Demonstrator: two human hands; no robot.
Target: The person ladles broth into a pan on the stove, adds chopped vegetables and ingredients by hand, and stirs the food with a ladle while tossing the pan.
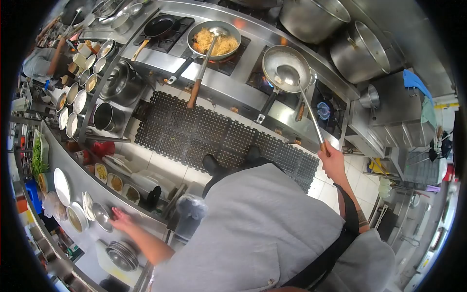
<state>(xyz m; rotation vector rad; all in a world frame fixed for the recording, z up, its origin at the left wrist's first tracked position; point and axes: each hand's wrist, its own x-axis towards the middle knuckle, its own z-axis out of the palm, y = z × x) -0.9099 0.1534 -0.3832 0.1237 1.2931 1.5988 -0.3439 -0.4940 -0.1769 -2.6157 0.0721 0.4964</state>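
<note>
At far left, a white plate (pixel 62 186) lies on the counter (pixel 158 225). Beside it is a white-rimmed dish (pixel 77 218), then small white dishes (pixel 88 206). The metal bowl (pixel 102 216) comes next, tilted, near the counter's aisle-side edge. The left hand (pixel 121 220) reaches over that edge with loosely spread fingers at the bowl's rim; whether it grips the rim I cannot tell. Toward the counter's near end, stacked bowls (pixel 122 257) stand on a white board (pixel 109 267).

Across the aisle, a black pan (pixel 159 26) sits at the left of the stove (pixel 243 80). A larger pan (pixel 234 33) to its right contains yellow-orange food (pixel 224 46) and a spare ladle (pixel 201 75), whose wooden handle sticks out past the stove's front edge. Next is the wok (pixel 272 61) over a flame, its handle toward the front edge.

The ladle (pixel 314 114) has its metal head inside the wok. The right hand (pixel 332 159) is closed around the wooden end of its handle, off the front edge. A burner (pixel 323 110) beside the wok burns blue. Two big pots (pixel 315 17) stand along the back edge.
</note>
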